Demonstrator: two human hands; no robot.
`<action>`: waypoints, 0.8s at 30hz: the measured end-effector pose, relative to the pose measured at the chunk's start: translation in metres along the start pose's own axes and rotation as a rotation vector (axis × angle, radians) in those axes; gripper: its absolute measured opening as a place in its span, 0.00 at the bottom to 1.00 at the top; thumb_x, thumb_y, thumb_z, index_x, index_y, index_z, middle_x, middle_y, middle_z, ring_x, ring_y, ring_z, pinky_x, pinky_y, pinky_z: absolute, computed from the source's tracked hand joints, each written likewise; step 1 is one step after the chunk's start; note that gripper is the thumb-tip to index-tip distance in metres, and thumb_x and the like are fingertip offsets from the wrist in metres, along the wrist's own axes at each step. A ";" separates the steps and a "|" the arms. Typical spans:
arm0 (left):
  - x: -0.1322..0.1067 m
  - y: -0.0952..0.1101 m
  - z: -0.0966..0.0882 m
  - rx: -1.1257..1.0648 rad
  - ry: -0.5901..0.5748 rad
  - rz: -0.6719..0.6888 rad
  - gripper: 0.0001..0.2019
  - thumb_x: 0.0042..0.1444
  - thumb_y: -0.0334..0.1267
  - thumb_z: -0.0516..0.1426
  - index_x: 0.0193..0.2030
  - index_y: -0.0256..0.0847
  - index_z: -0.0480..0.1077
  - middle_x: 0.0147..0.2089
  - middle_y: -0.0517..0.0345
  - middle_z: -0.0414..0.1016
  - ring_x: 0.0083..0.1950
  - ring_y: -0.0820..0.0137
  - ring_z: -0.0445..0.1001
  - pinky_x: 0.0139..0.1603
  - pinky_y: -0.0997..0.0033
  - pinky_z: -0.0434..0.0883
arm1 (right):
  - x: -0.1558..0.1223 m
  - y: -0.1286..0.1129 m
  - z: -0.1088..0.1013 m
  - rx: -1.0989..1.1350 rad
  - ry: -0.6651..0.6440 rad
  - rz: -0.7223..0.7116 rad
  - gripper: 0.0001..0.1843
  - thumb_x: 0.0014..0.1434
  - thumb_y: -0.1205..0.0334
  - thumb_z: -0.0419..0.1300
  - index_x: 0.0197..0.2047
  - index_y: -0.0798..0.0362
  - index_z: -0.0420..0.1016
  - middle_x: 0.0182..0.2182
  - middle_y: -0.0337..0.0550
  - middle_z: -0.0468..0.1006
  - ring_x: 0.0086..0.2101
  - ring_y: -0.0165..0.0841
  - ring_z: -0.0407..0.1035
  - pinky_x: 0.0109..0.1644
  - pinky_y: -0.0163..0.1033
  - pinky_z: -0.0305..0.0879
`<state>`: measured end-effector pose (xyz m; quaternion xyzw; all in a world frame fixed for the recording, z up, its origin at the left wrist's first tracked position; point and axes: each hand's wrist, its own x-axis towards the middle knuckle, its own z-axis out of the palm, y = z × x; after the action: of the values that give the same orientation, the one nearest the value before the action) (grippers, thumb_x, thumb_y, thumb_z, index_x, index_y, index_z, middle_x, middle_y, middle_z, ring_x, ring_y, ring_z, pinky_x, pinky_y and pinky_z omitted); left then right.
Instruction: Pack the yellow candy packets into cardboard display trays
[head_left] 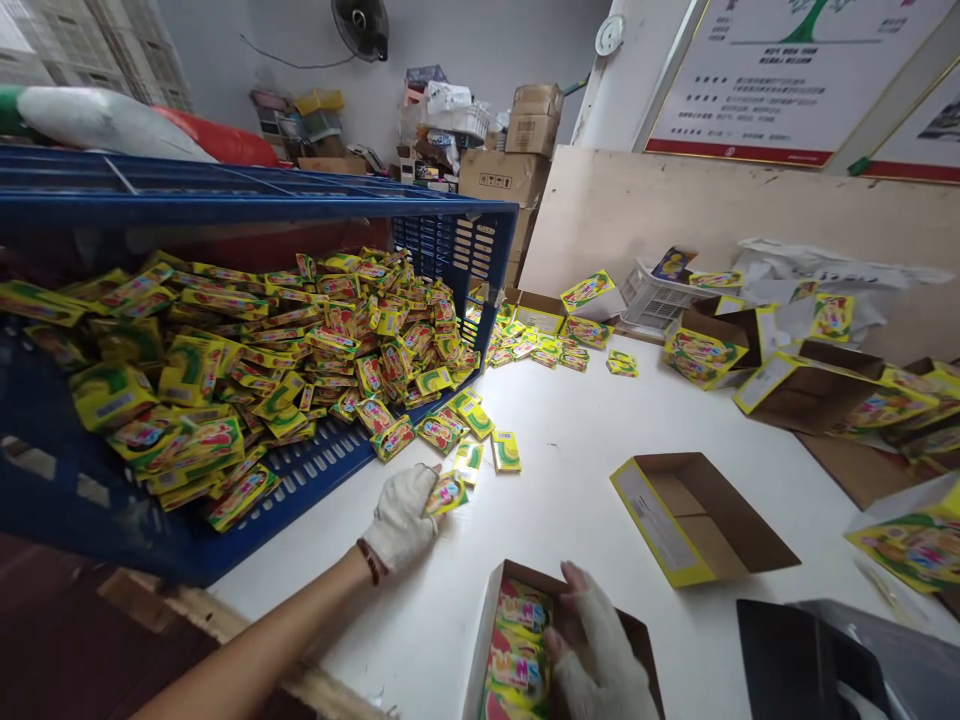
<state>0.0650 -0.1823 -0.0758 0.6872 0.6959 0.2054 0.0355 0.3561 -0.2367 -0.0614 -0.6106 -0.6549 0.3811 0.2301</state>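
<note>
My left hand [403, 517], in a white fingerless-looking glove, grips a small yellow printed box [448, 493] just above the white tabletop. Near it lie several more small yellow boxes [506, 451], spilling from a blue plastic crate [330, 450] tipped on its side. The crate is heaped with the same small boxes [337, 315]. My right hand [600, 655], also gloved, reaches into an open carton [491, 610] at the front, thumb and fingers apart. A row of small boxes [517, 665] fills the carton's left side; part of its inside is hidden by that hand.
An open carton [686, 530] lies to the right, with further printed cartons [817, 390] behind. A black object [802, 660] sits at the front right. More small boxes [574, 358] and a white basket [652, 295] stand toward the back. The table's wooden edge [315, 685] runs along the lower left.
</note>
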 end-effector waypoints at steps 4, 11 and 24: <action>-0.023 0.041 -0.009 -0.203 0.241 0.567 0.30 0.59 0.41 0.56 0.66 0.44 0.53 0.50 0.47 0.73 0.50 0.61 0.71 0.51 0.57 0.68 | 0.047 -0.067 -0.005 0.033 -0.058 -0.174 0.32 0.55 0.52 0.55 0.62 0.53 0.64 0.54 0.53 0.73 0.44 0.42 0.73 0.51 0.47 0.70; 0.052 -0.016 -0.041 -0.398 0.179 -0.317 0.22 0.50 0.46 0.61 0.51 0.39 0.69 0.56 0.40 0.69 0.63 0.48 0.63 0.62 0.49 0.62 | 0.068 -0.098 -0.021 0.067 -0.180 0.004 0.12 0.49 0.56 0.60 0.37 0.49 0.67 0.32 0.41 0.75 0.33 0.38 0.71 0.35 0.41 0.69; -0.013 0.054 -0.016 -1.140 0.081 -0.605 0.24 0.43 0.58 0.61 0.37 0.41 0.63 0.33 0.60 0.72 0.26 0.74 0.70 0.27 0.72 0.70 | 0.059 -0.079 0.028 0.885 -0.188 0.019 0.31 0.48 0.31 0.62 0.40 0.49 0.67 0.42 0.46 0.75 0.43 0.38 0.72 0.49 0.46 0.72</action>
<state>0.1116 -0.2000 -0.0461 0.3256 0.6413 0.5495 0.4252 0.2764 -0.1823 -0.0260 -0.4223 -0.4415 0.6802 0.4051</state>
